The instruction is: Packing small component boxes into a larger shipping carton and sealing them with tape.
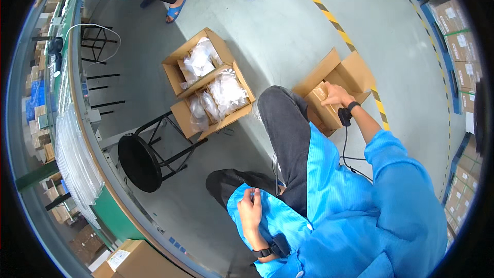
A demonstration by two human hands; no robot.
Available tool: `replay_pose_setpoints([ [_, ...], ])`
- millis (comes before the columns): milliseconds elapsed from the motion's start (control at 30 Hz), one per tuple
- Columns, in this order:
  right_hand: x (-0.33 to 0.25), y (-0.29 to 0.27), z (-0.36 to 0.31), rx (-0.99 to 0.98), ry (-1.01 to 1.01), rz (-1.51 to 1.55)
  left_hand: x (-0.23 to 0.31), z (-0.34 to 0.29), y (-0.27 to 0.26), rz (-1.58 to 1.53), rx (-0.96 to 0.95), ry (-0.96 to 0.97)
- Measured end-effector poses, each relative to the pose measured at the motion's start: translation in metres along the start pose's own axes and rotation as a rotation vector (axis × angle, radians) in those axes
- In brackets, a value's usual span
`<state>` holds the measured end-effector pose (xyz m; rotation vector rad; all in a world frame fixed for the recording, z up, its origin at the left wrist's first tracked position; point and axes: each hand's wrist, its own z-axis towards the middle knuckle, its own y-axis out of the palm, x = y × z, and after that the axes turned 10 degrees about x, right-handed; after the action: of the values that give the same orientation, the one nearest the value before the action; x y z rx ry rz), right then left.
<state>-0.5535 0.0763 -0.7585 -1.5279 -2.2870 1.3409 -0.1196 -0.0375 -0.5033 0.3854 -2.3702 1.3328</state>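
On the right, my right hand [337, 96] reaches into an open cardboard carton [358, 72] on the floor. Its fingers grip the top of a small brown box [320, 92] inside; part of that box is hidden under the hand. My left hand [250, 210] rests by my knee over the blue smock, its fingers curled in. A small dark spot shows at the fingertips, too small to name. Each wrist wears a black strap with a small dark device.
Two open cartons [221, 46] with clear plastic-wrapped items [226, 92] stand ahead, beside a black round stool [139, 162]. A green workbench [121, 211] curves along the left. Stacked cartons [460, 46] line the right. A person in blue sandals [176, 9] is at the far left.
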Motion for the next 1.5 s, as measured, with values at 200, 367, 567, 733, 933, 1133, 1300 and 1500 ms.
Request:
replay_pose_setpoints([
  [200,-0.051,-0.047,-0.053,0.403,0.041,-0.057,0.001,-0.001,-0.004,-0.062,0.058,0.051],
  [367,-0.092,-0.113,-0.105,0.571,-0.218,0.092,0.011,-0.012,-0.023,-0.229,0.062,0.031],
  [567,-0.138,-0.186,-0.139,0.612,-0.652,0.384,0.034,-0.043,-0.04,-0.403,0.146,0.228],
  [733,-0.291,-0.221,-0.231,0.497,-1.214,-0.032,0.033,-0.126,-0.083,-0.479,0.45,0.295],
  [933,-0.409,-0.177,-0.358,-0.075,-1.77,-0.166,-0.008,-0.231,-0.088,-0.722,1.027,0.319],
  [1133,-0.449,-0.091,-0.474,-0.526,-2.041,-0.224,-0.009,-0.313,-0.085,-0.193,1.52,-0.108],
  [1300,-0.463,-0.053,-0.57,-0.463,-2.206,-0.061,0.0,-0.344,-0.05,-0.273,1.742,-0.516],
  [1500,-0.481,-0.016,-0.631,-0.263,-2.214,-0.126,-0.027,-0.363,-0.076,-0.171,1.695,-0.235],
])
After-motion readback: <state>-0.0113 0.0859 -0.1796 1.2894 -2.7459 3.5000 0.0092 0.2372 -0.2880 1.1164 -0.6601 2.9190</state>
